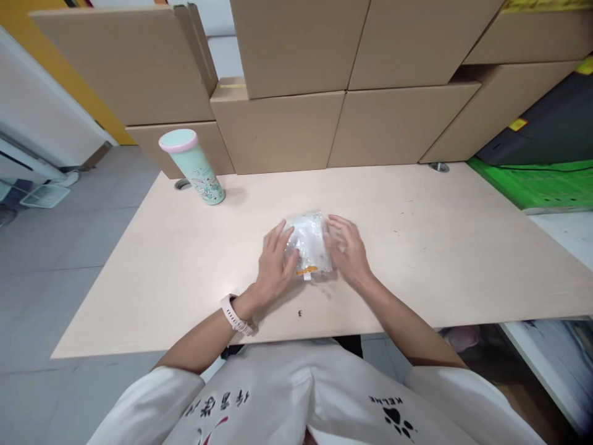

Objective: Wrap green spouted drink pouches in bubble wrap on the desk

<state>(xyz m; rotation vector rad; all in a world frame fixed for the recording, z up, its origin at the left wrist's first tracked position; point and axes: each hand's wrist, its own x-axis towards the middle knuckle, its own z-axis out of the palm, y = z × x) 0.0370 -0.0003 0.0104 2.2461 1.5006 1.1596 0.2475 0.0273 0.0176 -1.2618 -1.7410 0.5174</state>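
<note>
A clear plastic packet [309, 240] with whitish contents and an orange mark near its front edge lies on the light wooden table. What is inside it cannot be made out. My left hand [275, 259] rests at the packet's left side, fingers apart, with the thumb and fingertips over its edge. On the opposite side, my right hand [347, 250] is at the packet's right edge with its fingers spread and slightly blurred. Neither hand is wrapped round the packet. A small dark bit [300, 313] lies on the table in front of it.
A mint-green tumbler [199, 170] with a pink rim stands at the back left of the table [445, 259]. Stacked cardboard boxes [282, 133] line the back edge. At the right sits a green crate-like object [546, 191] beside a dark case.
</note>
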